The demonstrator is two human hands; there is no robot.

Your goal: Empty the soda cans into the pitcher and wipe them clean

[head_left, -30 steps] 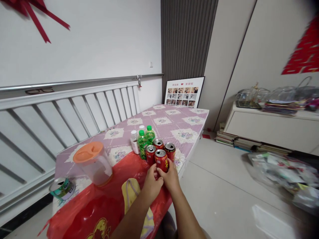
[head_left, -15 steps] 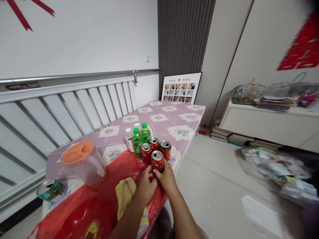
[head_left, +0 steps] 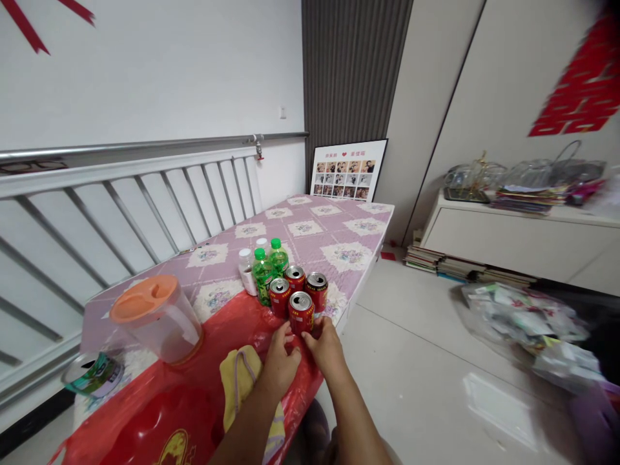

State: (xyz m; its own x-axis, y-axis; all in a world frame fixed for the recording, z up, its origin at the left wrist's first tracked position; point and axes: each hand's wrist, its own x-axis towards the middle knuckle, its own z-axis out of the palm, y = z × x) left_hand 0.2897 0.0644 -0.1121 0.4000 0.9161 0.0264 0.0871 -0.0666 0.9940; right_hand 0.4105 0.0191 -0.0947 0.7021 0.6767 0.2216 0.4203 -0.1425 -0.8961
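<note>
Several opened red drink cans stand upright in a tight group on the table, the front can [head_left: 301, 313] nearest me. Just left of and below this can is my left hand [head_left: 281, 358], its fingers apart and nothing in them. My right hand [head_left: 325, 345] is at the can's lower right side, fingers bent and spread from the thumb; whether a fingertip still touches the can I cannot tell. Behind it are a left can [head_left: 279, 298], a back can [head_left: 294, 279] and a right can [head_left: 316, 292]. Green-capped bottles [head_left: 263, 278] and white-capped bottles [head_left: 247, 271] adjoin the cans.
A clear jug with an orange lid [head_left: 162, 323] and a tilted green can [head_left: 94, 374] are at the left. A yellow cloth [head_left: 239, 381] lies by my left forearm, beside a red plastic basin [head_left: 159, 426]. Red sheeting [head_left: 232, 323] covers part of the flowered tablecloth [head_left: 310, 229].
My right hand has loosened from the front can and drawn slightly back, its fingers wider. The cans keep their places, and the whole view has shifted a little.
</note>
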